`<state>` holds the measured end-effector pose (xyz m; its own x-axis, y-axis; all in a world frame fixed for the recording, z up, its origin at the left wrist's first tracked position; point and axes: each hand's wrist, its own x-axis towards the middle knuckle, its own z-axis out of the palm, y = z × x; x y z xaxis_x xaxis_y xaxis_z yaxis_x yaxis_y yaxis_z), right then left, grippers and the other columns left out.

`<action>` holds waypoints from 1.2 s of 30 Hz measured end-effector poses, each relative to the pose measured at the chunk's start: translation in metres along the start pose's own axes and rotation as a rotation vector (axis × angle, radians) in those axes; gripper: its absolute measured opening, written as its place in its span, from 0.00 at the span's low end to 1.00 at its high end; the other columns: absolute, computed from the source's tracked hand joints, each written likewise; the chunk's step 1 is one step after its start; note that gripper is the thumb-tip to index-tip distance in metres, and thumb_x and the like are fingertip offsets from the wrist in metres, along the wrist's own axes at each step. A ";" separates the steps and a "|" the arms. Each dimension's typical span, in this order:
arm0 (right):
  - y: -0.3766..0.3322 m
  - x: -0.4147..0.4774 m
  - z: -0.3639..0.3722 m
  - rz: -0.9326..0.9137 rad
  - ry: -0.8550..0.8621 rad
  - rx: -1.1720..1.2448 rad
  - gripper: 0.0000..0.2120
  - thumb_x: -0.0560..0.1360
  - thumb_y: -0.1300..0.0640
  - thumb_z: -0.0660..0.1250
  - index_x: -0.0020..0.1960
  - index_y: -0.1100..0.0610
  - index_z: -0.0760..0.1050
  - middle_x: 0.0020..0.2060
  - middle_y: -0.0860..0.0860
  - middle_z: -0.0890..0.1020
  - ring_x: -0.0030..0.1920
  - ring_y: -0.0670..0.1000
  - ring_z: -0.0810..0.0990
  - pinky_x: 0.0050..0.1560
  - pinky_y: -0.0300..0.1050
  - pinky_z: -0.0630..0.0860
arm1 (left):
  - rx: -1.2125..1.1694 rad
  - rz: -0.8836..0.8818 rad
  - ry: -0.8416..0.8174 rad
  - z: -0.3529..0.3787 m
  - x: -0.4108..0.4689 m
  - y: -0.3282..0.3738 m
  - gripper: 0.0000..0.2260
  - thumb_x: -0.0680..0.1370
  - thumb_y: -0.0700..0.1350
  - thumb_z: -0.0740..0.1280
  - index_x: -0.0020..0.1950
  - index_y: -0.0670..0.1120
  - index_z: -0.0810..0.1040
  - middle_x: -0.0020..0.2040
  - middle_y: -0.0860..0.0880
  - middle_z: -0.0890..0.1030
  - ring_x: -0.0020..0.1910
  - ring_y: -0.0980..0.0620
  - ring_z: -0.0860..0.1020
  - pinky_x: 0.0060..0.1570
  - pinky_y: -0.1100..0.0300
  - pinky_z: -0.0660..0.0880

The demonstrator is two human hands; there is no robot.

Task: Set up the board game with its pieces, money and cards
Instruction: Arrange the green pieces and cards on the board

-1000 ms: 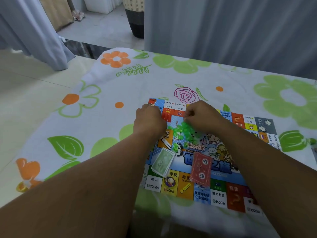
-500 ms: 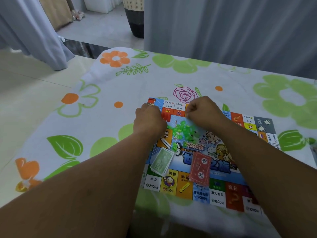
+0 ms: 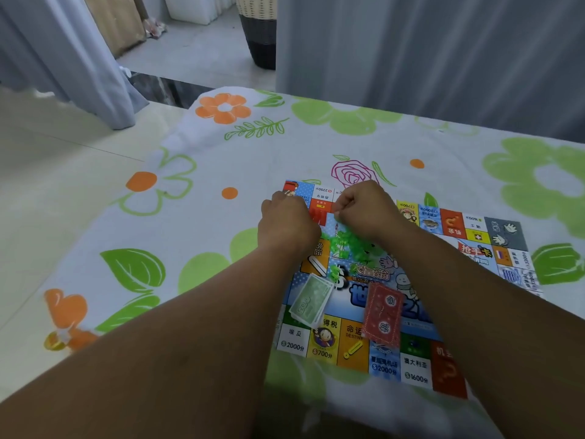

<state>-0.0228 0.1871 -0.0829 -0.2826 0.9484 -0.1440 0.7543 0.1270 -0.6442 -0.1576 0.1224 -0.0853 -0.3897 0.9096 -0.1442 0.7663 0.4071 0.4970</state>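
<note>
Board: the game board [image 3: 414, 365] lies flat and open on the flowered tablecloth [image 3: 221, 160], with its near edge towards the person.
Green pieces: a loose cluster of small, see-through green pieces [image 3: 348, 243] sits over the board's far-left quarter, right under both hands. I cannot tell whether a clear bag holds them.
Right hand: the right hand [image 3: 367, 210] is above the board's far edge with its fingers curled tight, pinching the top of the green cluster at the fingertips.
Left hand: the left hand [image 3: 286, 223] is knuckles-up over the board's far-left corner. Its fingers are tucked out of sight, so I cannot tell what it has, if anything.
Green notes: a stack of green notes [image 3: 311, 301] rests tilted on the board's near-left part.
Red cards: a red card stack [image 3: 383, 315] lies near the board's centre, towards its near edge.
Handling, pieces: I judge them light, hard plastic. They look tiny and slick, and would scatter and bounce if tipped out fast.
Where to hold, pieces: pinch one at a time by its sides with the fingertips, or cup the whole lot low over the board's middle.
Handling, paper: the notes and cards look thin and floppy and would fan out easily. Square each stack by its long edges and lift it from underneath.
Watch for: a forearm could brush the two stacks on the board's near half.
</note>
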 end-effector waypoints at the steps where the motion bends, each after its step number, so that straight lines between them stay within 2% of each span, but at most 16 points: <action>1: 0.001 0.000 -0.001 0.003 0.004 0.001 0.06 0.73 0.66 0.70 0.39 0.60 0.82 0.34 0.47 0.81 0.37 0.48 0.78 0.42 0.47 0.78 | -0.002 0.000 -0.002 0.000 0.000 0.000 0.16 0.76 0.41 0.67 0.63 0.46 0.78 0.63 0.44 0.71 0.65 0.43 0.67 0.57 0.51 0.72; 5: 0.005 0.001 -0.002 0.006 -0.011 -0.013 0.06 0.75 0.64 0.70 0.40 0.59 0.82 0.33 0.47 0.80 0.34 0.50 0.77 0.43 0.50 0.77 | 0.006 -0.004 -0.015 -0.002 -0.001 0.001 0.16 0.76 0.41 0.67 0.64 0.46 0.78 0.63 0.44 0.70 0.65 0.43 0.67 0.58 0.51 0.72; 10: 0.008 0.001 -0.006 0.006 -0.013 -0.021 0.06 0.77 0.63 0.69 0.42 0.60 0.82 0.35 0.47 0.79 0.35 0.47 0.76 0.42 0.44 0.72 | 0.008 -0.004 -0.016 -0.002 -0.001 0.001 0.16 0.76 0.40 0.66 0.64 0.45 0.78 0.63 0.44 0.71 0.65 0.43 0.67 0.58 0.51 0.72; 15: 0.004 -0.003 -0.012 0.008 -0.011 -0.047 0.09 0.74 0.66 0.65 0.39 0.58 0.81 0.39 0.53 0.84 0.39 0.55 0.81 0.43 0.52 0.81 | 0.008 -0.001 -0.012 -0.002 -0.002 0.001 0.15 0.76 0.40 0.67 0.63 0.45 0.79 0.63 0.44 0.71 0.64 0.43 0.68 0.57 0.50 0.72; 18: 0.000 -0.004 -0.012 0.000 -0.072 -0.093 0.06 0.71 0.67 0.68 0.42 0.59 0.82 0.38 0.54 0.83 0.41 0.58 0.83 0.45 0.56 0.83 | 0.006 -0.005 -0.016 -0.003 -0.002 0.001 0.16 0.76 0.40 0.67 0.63 0.45 0.78 0.63 0.44 0.71 0.65 0.43 0.67 0.58 0.51 0.71; 21: -0.002 -0.005 -0.007 0.000 -0.056 -0.120 0.06 0.70 0.66 0.71 0.44 0.57 0.82 0.39 0.52 0.83 0.43 0.55 0.82 0.49 0.56 0.82 | 0.000 -0.009 -0.021 -0.003 -0.002 0.002 0.16 0.76 0.41 0.67 0.64 0.45 0.78 0.64 0.44 0.71 0.65 0.43 0.67 0.58 0.50 0.71; 26: -0.004 -0.002 -0.003 -0.011 -0.032 -0.091 0.03 0.71 0.63 0.73 0.41 0.57 0.82 0.38 0.51 0.84 0.43 0.53 0.82 0.50 0.56 0.81 | 0.010 0.000 -0.024 -0.003 -0.002 0.002 0.17 0.76 0.42 0.67 0.65 0.46 0.77 0.64 0.44 0.70 0.65 0.43 0.66 0.59 0.51 0.71; 36: -0.003 0.000 0.000 -0.030 -0.035 -0.061 0.03 0.70 0.63 0.76 0.41 0.59 0.83 0.38 0.54 0.84 0.41 0.55 0.83 0.49 0.57 0.82 | 0.006 0.008 -0.035 -0.005 -0.002 0.002 0.18 0.76 0.44 0.68 0.67 0.47 0.76 0.65 0.44 0.69 0.66 0.42 0.66 0.61 0.50 0.71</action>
<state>-0.0252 0.1864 -0.0811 -0.3257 0.9331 -0.1524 0.7793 0.1736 -0.6022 -0.1579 0.1208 -0.0803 -0.3655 0.9151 -0.1704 0.7723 0.4003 0.4932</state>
